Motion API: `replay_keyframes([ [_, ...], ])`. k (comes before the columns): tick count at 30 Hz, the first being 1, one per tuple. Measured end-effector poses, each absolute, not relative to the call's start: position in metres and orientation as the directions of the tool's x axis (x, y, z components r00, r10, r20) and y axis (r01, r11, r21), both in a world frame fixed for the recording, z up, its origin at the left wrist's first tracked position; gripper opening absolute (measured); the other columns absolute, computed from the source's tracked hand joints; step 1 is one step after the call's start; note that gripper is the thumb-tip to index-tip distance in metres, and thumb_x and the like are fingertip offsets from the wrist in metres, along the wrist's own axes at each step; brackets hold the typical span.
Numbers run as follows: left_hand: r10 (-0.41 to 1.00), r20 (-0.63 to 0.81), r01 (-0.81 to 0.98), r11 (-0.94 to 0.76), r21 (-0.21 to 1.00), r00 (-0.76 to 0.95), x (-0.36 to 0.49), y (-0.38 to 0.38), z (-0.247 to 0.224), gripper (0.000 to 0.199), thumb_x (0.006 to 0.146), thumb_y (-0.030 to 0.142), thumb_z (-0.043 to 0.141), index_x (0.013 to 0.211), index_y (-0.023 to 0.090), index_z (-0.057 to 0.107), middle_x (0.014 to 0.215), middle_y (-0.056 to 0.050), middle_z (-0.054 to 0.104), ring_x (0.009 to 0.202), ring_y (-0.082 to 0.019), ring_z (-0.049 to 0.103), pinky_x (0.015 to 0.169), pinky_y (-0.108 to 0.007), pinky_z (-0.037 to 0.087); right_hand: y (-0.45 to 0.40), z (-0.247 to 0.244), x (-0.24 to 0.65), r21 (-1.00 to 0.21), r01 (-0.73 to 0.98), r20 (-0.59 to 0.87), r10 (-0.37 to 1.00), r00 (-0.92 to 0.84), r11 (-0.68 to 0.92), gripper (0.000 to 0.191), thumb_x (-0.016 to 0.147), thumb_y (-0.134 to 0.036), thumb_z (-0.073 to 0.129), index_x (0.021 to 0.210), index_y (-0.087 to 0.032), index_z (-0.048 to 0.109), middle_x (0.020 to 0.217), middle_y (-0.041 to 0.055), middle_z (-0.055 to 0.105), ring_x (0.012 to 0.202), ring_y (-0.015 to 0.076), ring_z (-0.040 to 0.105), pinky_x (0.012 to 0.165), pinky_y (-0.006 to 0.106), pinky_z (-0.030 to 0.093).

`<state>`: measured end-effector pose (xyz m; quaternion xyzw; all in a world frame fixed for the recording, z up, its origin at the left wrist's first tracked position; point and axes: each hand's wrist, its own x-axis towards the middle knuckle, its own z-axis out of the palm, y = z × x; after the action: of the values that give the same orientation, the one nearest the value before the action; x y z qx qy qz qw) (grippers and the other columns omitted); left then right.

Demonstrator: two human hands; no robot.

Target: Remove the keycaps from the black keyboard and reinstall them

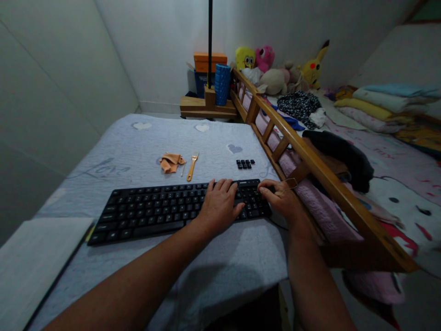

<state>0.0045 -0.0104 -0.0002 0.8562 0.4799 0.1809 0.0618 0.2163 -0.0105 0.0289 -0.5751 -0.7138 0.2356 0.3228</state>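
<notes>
A black keyboard (155, 207) lies at a slant across the cloth-covered table. My left hand (222, 200) rests on its right part with the fingers spread. At the keyboard's right end, my right hand (277, 195) is closed in a pinch over the number keys; a thin wire loop (292, 182) sticks out beside it. Several loose black keycaps (245, 164) sit in two rows behind the keyboard. Farther left are a yellow-handled brush (192, 168), a cotton swab (183, 168) and a crumpled orange cloth (170, 162).
A wooden bed rail (299, 142) runs close along the table's right side. Pale folded material (41, 257) lies at the front left. At the back stands a blue roller (222, 85) beside a black pole (210, 41). Plush toys and bedding fill the bed.
</notes>
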Motion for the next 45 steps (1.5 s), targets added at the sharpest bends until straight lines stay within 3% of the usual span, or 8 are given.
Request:
replay_keyframes([
  [12, 0.848, 0.232, 0.803, -0.527, 0.28, 0.475, 0.0049, -0.01, 0.0004, 0.049, 0.09, 0.045, 0.057, 0.13, 0.017, 0.054, 0.138, -0.013, 0.056, 0.13, -0.031, 0.047, 0.115, -0.053, 0.028, -0.0104, 0.03, 0.214, -0.703, 0.693, 0.164, 0.984, -0.064, 0.162, 0.022, 0.083, -0.03, 0.052, 0.077, -0.017, 0.069, 0.065, 0.0009, 0.064, 0.062, 0.017, 0.058, 0.061, 0.027, 0.042],
  [24, 0.849, 0.233, 0.804, -0.526, 0.276, 0.475, 0.0055, -0.0104, 0.0001, 0.05, 0.089, 0.044, 0.058, 0.13, 0.016, 0.053, 0.138, -0.013, 0.056, 0.13, -0.031, 0.046, 0.115, -0.052, 0.028, -0.0099, 0.0285, 0.2117, -0.686, 0.701, 0.145, 0.981, -0.129, 0.194, 0.021, 0.084, -0.029, 0.053, 0.08, -0.018, 0.07, 0.066, 0.0003, 0.066, 0.061, 0.0165, 0.059, 0.062, 0.027, 0.043],
  [36, 0.845, 0.243, 0.802, -0.531, 0.274, 0.477, 0.0048, -0.0101, -0.0004, 0.049, 0.09, 0.044, 0.057, 0.13, 0.017, 0.053, 0.139, -0.013, 0.056, 0.131, -0.03, 0.046, 0.115, -0.052, 0.028, -0.0109, 0.0294, 0.2149, -0.705, 0.668, 0.194, 0.97, -0.144, 0.24, 0.021, 0.084, -0.027, 0.053, 0.078, -0.018, 0.071, 0.079, 0.0039, 0.073, 0.08, 0.0212, 0.066, 0.074, 0.029, 0.048],
  [45, 0.845, 0.241, 0.801, -0.531, 0.278, 0.476, 0.0046, -0.0092, -0.0017, 0.05, 0.09, 0.045, 0.057, 0.131, 0.017, 0.053, 0.14, -0.012, 0.055, 0.131, -0.03, 0.046, 0.115, -0.053, 0.028, -0.0087, 0.0225, 0.2081, -0.673, 0.721, 0.235, 0.972, 0.0, 0.163, 0.021, 0.079, -0.028, 0.051, 0.072, -0.019, 0.069, 0.067, 0.0022, 0.069, 0.062, 0.0189, 0.061, 0.062, 0.028, 0.044],
])
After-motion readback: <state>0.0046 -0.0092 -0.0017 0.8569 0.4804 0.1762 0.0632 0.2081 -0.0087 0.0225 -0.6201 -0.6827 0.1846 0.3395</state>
